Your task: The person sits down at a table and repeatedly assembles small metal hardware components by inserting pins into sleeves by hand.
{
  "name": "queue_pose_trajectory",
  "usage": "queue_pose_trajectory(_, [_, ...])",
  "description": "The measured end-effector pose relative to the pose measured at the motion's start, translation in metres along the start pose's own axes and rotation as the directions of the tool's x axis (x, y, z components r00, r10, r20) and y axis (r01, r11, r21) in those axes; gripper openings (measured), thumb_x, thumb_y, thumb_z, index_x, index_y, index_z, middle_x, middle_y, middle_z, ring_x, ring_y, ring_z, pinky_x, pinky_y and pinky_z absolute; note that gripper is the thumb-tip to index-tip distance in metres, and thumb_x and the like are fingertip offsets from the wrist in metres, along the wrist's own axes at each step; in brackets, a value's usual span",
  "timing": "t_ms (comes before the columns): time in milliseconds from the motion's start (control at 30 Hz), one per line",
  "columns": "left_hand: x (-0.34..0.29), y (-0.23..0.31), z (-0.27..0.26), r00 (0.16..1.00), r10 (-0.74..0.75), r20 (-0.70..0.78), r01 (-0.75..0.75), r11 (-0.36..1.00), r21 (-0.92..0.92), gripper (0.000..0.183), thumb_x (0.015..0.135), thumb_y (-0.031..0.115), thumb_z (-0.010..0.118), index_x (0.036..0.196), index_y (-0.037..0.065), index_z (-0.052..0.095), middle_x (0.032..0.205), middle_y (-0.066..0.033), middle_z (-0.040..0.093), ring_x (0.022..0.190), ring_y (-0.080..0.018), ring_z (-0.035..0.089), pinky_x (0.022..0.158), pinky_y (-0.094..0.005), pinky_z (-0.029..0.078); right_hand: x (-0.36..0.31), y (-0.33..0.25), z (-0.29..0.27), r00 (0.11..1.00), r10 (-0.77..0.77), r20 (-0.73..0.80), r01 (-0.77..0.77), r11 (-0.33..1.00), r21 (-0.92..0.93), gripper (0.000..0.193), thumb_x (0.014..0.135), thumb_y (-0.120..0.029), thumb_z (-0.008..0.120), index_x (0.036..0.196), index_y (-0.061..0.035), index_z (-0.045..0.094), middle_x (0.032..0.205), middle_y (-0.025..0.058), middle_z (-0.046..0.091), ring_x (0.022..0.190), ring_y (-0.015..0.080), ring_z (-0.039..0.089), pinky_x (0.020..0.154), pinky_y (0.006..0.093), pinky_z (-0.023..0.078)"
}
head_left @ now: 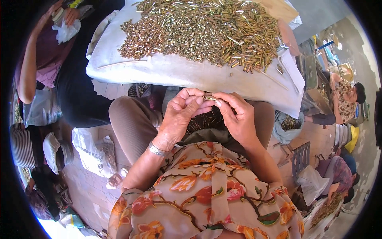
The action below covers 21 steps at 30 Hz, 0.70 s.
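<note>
Now a small brass-coloured metal part (208, 98) is being pinched by the left hand (181, 110) and right hand (239, 119) near the pale worktop (167, 71), apparently being assembled, steady alignment being called for next.

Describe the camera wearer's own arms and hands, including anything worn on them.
The left hand and right hand wear no gloves. A silver-coloured band bracelet circles the left wrist; nothing shows on the right one. Both forearms are uncovered below the short sleeves of a pale peach blouse printed with orange and red flowers, dark stems and green leaves.
</note>
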<state>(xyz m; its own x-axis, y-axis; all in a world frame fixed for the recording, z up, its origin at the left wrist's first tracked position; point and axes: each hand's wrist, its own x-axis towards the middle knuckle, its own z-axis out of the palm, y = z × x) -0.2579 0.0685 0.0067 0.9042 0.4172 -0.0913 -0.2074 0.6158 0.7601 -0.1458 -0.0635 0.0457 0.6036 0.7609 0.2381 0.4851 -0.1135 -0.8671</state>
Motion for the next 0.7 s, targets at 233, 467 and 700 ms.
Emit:
queue_pose_trajectory(233, [-0.006, 0.001, 0.001, 0.998, 0.062, -0.019, -0.059, 0.993, 0.104, 0.016, 0.096, 0.006, 0.052, 0.111, -0.001, 0.052, 0.103, -0.0092, 0.064, 0.100, -0.0158, 0.063, 0.089, -0.0285, 0.052, -0.003, -0.002, 0.006, 0.999, -0.027, -0.019, 0.028, 0.999, 0.023, 0.018, 0.088, -0.001, 0.061, 0.105, -0.0023, 0.065, 0.086, 0.0110, 0.066, 0.075, 0.0168, 0.065, 0.066, 0.0266, 0.050])
queue_pose_trajectory(467, [-0.008, -0.004, 0.004, 0.966, 0.253, -0.056, -0.211, 0.893, 0.397, 0.013, 0.093, 0.000, 0.054, 0.106, -0.001, 0.053, 0.098, -0.0063, 0.066, 0.093, -0.0114, 0.063, 0.083, -0.0234, 0.050, -0.004, 0.000, 0.005, 0.997, 0.076, 0.017, -0.078, 0.989, 0.123, 0.016, 0.090, -0.005, 0.060, 0.105, -0.0017, 0.065, 0.083, 0.0100, 0.066, 0.073, 0.0142, 0.064, 0.066, 0.0262, 0.050])
queue_pose_trajectory(700, [-0.007, 0.010, 0.000, 0.981, 0.181, 0.065, -0.191, 0.886, 0.423, 0.016, 0.090, 0.003, 0.062, 0.105, 0.000, 0.060, 0.090, -0.0054, 0.069, 0.083, -0.0097, 0.064, 0.077, -0.0233, 0.052, 0.001, 0.005, -0.015, 0.971, 0.137, 0.197, -0.181, 0.957, 0.227, 0.017, 0.093, -0.008, 0.058, 0.106, -0.0018, 0.065, 0.079, 0.0058, 0.064, 0.059, 0.0076, 0.056, 0.052, 0.0208, 0.044])
